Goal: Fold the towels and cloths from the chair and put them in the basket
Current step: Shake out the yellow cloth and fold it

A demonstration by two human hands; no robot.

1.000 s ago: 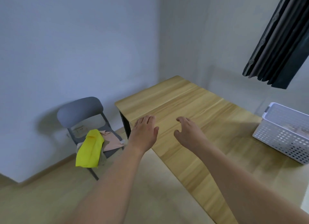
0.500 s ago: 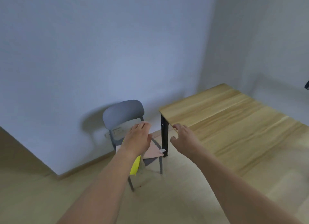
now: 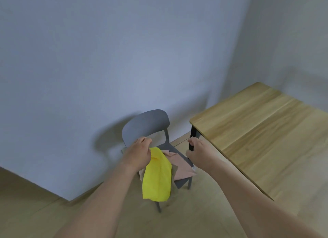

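Head view: left hand nearest, loose and empty, just above long yellow cloth hanging down grey plastic chair; right hand empty too.

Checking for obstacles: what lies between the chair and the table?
Head view: only bare floor between the chair and the table, whose black leg stands nearest.

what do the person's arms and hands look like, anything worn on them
Both arms are bare as far as the frame shows: no sleeves. The left hand and right hand wear no gloves, and no watch, bracelet or ring shows on the wrists or fingers in view. No marks or tattoos are visible on either forearm.
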